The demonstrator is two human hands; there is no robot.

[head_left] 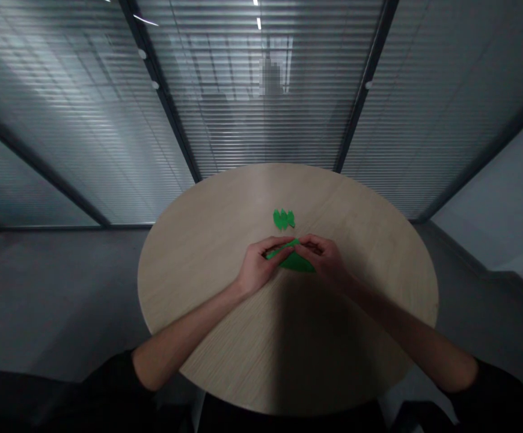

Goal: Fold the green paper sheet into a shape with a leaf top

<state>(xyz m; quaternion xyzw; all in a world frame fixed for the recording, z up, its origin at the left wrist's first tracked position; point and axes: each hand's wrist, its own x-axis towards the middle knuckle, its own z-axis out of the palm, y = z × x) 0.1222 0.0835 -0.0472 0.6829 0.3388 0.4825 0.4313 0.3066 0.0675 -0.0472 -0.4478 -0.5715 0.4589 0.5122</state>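
Observation:
A piece of green paper (296,263), seemingly folded, lies low over the table between my two hands. My left hand (261,261) grips its left side, with the thumb on top and the fingers along the far edge. From the right, my right hand (325,255) pinches the far upper edge between thumb and fingers. The fingertips of both hands almost meet there, covering part of the paper. Just beyond them, a small green shape with a zigzag outline (284,219) rests flat on the wood, touched by neither hand.
The round wooden table (198,240) holds both green things. Behind it stands a glass partition with blinds (243,132) and dark frames. A pale wall (505,210) is at the right, and grey floor (63,288) shows around the table. My shadow falls across the near tabletop.

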